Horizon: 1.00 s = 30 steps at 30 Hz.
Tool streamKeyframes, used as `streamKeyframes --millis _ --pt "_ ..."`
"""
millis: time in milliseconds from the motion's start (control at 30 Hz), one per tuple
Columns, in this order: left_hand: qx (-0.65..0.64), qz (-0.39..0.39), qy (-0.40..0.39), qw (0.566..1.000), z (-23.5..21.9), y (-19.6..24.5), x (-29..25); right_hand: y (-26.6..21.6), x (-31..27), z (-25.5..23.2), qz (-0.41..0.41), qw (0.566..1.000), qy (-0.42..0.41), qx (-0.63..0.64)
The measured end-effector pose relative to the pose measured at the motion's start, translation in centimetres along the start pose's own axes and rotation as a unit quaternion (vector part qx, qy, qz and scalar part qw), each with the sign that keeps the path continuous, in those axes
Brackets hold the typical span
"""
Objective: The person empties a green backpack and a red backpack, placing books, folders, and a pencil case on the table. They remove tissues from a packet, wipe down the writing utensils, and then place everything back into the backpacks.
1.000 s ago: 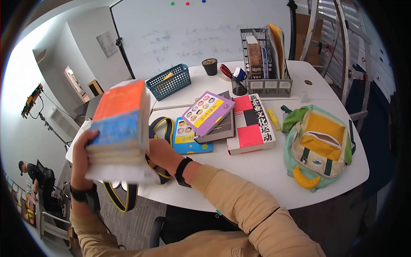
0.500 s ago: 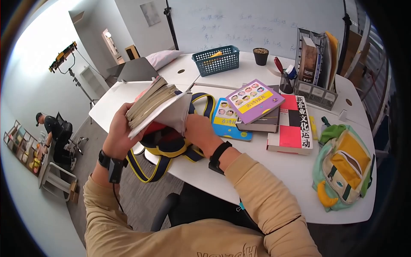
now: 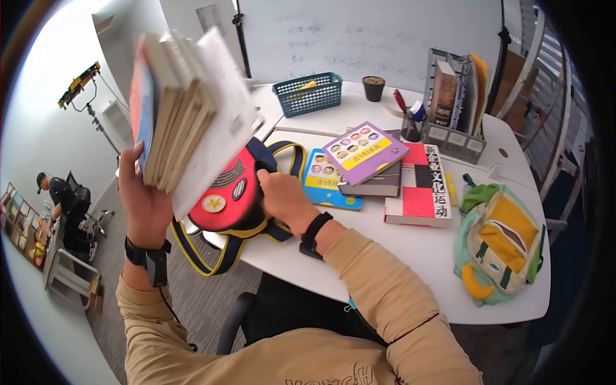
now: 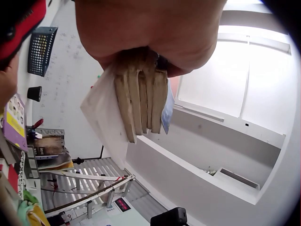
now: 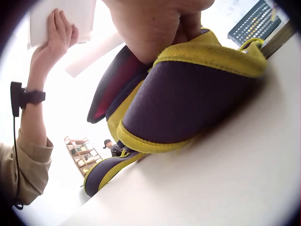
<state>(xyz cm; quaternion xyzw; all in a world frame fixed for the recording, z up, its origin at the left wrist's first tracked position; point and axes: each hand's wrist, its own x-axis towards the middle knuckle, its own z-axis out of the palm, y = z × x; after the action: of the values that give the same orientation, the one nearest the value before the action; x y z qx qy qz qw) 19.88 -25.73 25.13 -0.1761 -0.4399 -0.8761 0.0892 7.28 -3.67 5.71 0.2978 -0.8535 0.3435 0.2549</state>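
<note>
My left hand (image 3: 144,202) grips a thick bundle of books (image 3: 173,128) from below, held up in the air at the left; in the left wrist view their page edges (image 4: 141,103) hang from the palm. Beneath and right of the bundle lies a red and navy backpack (image 3: 234,192) with yellow-edged straps, at the table's left edge. My right hand (image 3: 285,200) has its fingers curled round the backpack's upper right edge. In the right wrist view a navy strap with yellow trim (image 5: 188,94) stands close below that hand (image 5: 155,28).
Several books lie mid-table, among them a purple one (image 3: 366,154) and a red, white and black one (image 3: 420,186). A green and yellow backpack (image 3: 500,244) rests at the right. Behind are a teal basket (image 3: 308,96), plant pot (image 3: 373,88), pen holder and file rack (image 3: 455,141).
The bundle of books has risen up and left with my left hand, uncovering the red backpack front. My right hand stays at the backpack. The head view has shifted slightly.
</note>
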Motion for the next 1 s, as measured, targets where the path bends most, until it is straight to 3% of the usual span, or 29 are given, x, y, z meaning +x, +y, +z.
streamKeyframes --millis 133,200,233,267,367,500,533,633,667,700,733,833,1000 --pt "0.025 -0.063 -0.005 0.998 3.6 -3.8 4.9 -0.9 -0.1 -1.9 -0.015 0.999 0.027 0.013" --pt "0.029 -0.098 0.012 0.995 4.8 -6.9 7.3 -1.1 -0.1 -1.8 -0.046 0.994 0.093 0.028" --pt "0.010 -0.149 -0.025 0.988 5.1 -8.1 8.2 -1.1 0.0 -1.8 -0.061 0.989 0.127 0.035" --pt "-0.007 -0.179 -0.040 0.983 5.4 -9.5 9.1 -1.1 0.2 -2.0 -0.065 0.992 0.104 0.013" --pt "-0.015 -0.239 -0.062 0.969 6.3 -13.9 11.5 -1.7 1.2 -1.8 -0.147 0.963 0.225 -0.030" --pt "0.058 -0.324 -0.024 0.944 8.2 -18.7 15.2 -1.5 0.8 -0.3 -0.127 0.961 0.240 0.045" --pt "0.069 -0.314 -0.045 0.946 9.2 -19.5 15.1 -1.2 0.9 -0.8 -0.102 0.980 0.145 0.087" --pt "0.176 -0.278 -0.008 0.944 11.3 -20.1 14.5 -0.8 0.3 -1.9 -0.029 0.976 0.102 0.188" --pt "0.233 -0.213 -0.029 0.949 10.1 -20.4 14.8 -0.7 0.3 -1.8 -0.004 0.978 0.112 0.174" --pt "0.306 -0.152 0.003 0.940 9.2 -21.1 16.3 -0.8 0.5 -1.7 0.023 0.979 0.123 0.160" --pt "0.294 -0.142 0.002 0.945 8.9 -20.1 17.4 -0.8 0.7 -1.5 0.049 0.979 0.134 0.147" --pt "0.281 -0.163 0.036 0.945 12.1 -14.5 16.2 -1.3 1.2 -2.2 -0.001 0.969 0.217 0.118" --pt "0.171 -0.060 0.051 0.982 10.0 -12.6 18.4 -2.4 2.0 -4.1 -0.001 0.953 0.279 0.120"
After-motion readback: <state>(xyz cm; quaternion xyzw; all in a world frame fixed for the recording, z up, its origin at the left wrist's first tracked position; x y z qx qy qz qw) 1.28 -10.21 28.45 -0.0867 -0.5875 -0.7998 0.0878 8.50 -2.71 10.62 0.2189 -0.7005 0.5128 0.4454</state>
